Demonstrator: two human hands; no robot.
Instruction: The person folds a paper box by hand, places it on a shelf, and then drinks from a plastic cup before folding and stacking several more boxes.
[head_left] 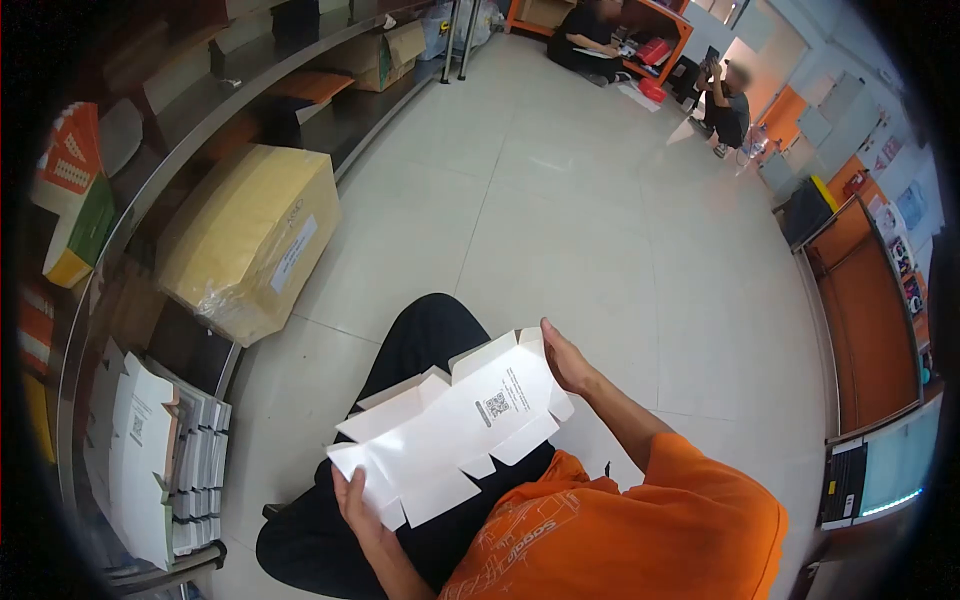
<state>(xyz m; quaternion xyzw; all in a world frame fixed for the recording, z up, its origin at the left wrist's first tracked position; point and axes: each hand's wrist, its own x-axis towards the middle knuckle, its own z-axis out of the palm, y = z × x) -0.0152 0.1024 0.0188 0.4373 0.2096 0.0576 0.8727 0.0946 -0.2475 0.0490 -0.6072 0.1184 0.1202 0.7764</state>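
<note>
A white unfolded carton blank [430,440] spans the space between my two hands, above my crossed legs. It has cut flaps along its edges and a printed QR code with small text near its right part. My left hand [358,505] grips its lower left corner, thumb on top and the other fingers hidden beneath. At the upper right end, my right hand [565,360] holds the edge, with its fingers mostly behind the card. The blank lies tilted, with its printed face toward me.
A stack of similar flat carton blanks [145,450] stands at the lower left, beside a metal shelf. A large taped brown box [255,240] sits on the low shelf. Two people are farther back on the tiled floor [560,230]. An orange-panelled cabinet [865,320] stands right.
</note>
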